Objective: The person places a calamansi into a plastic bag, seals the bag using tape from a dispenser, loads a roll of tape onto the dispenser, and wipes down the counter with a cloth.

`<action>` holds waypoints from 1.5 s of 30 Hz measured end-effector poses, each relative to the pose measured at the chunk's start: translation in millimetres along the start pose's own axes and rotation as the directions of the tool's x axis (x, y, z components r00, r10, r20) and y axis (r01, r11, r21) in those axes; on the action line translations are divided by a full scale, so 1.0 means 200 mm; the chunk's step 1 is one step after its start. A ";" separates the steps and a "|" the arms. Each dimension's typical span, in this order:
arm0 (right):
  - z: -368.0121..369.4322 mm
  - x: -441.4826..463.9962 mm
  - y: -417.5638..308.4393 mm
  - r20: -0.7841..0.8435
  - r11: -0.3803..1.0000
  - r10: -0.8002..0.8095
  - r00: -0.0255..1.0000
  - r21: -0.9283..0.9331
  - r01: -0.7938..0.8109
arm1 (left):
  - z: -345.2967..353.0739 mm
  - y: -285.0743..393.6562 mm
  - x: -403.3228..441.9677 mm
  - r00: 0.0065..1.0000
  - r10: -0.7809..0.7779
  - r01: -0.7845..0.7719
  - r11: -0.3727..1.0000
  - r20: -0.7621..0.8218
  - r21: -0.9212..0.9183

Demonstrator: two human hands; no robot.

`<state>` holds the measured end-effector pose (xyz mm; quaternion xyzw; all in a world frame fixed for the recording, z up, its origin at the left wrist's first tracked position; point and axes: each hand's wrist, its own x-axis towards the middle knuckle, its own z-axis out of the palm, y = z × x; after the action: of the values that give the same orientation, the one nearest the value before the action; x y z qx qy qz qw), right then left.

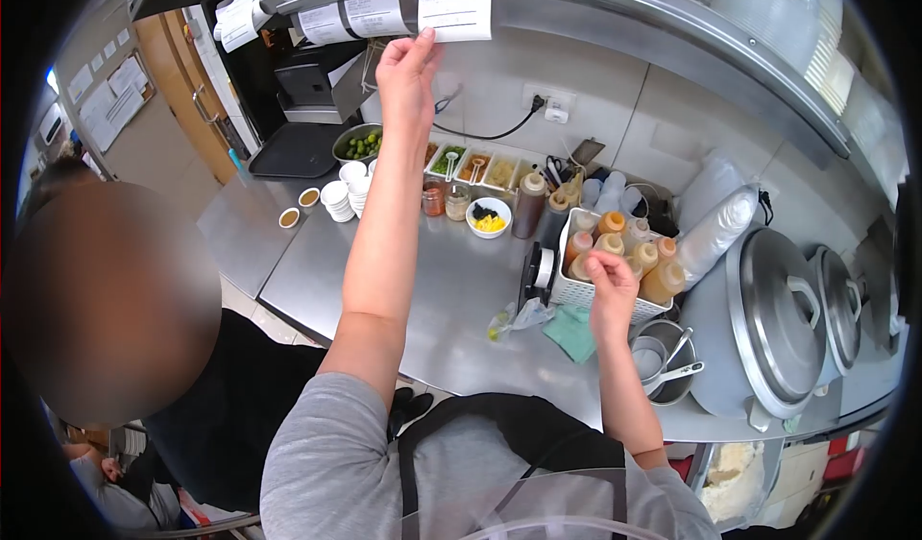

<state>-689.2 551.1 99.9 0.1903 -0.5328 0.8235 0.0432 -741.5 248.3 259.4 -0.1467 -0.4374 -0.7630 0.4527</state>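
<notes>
My left hand [411, 65] is raised to the metal shelf edge [595, 36], its thumb and fingers pinched on the lower edge of a white paper slip [455, 14]. Two more printed slips [375, 15] hang to the left of it. My right hand [613, 295] hovers in front of a white basket [573, 293] of sauce bottles [663, 281], thumb and fingertips pressed together; what is between them, if anything, is too small to tell. Below it lies a green cloth [573, 331] on the steel counter [442, 338].
A person in black [230, 406] stands close on the left. Large lidded pots [783, 310] are at the right. Behind my left arm are a white bowl [488, 218], jars [434, 197], topping trays [475, 168] and stacked small cups [336, 199].
</notes>
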 end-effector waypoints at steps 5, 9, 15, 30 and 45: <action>-0.06 -0.01 0.02 -0.039 0.998 0.058 0.998 0.021 -0.057 | 0.12 0.18 0.09 0.989 -0.139 0.141 0.990 0.058 -0.029; -0.05 0.00 0.01 -0.020 0.999 0.047 0.999 0.009 -0.046 | 0.16 0.23 0.13 0.982 -0.131 0.093 0.962 0.133 0.256; 0.06 0.03 -0.10 -0.006 0.997 0.028 1.000 0.075 -0.027 | 0.07 -0.01 -0.52 0.967 -0.219 0.179 0.948 0.131 0.261; 0.17 0.04 0.03 0.108 0.988 0.137 0.985 0.057 -0.143 | -0.01 -0.13 -1.16 0.680 -0.712 0.662 0.699 0.175 0.270; -0.16 -0.06 -0.01 0.077 0.976 0.176 0.981 -0.144 -0.164 | -0.20 -0.18 -1.24 0.610 -0.701 0.382 0.668 0.369 0.639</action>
<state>-686.4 583.0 85.5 0.1773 -0.6038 0.7762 -0.0383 -628.5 363.1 63.7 -0.1075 -0.7592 -0.6399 0.0510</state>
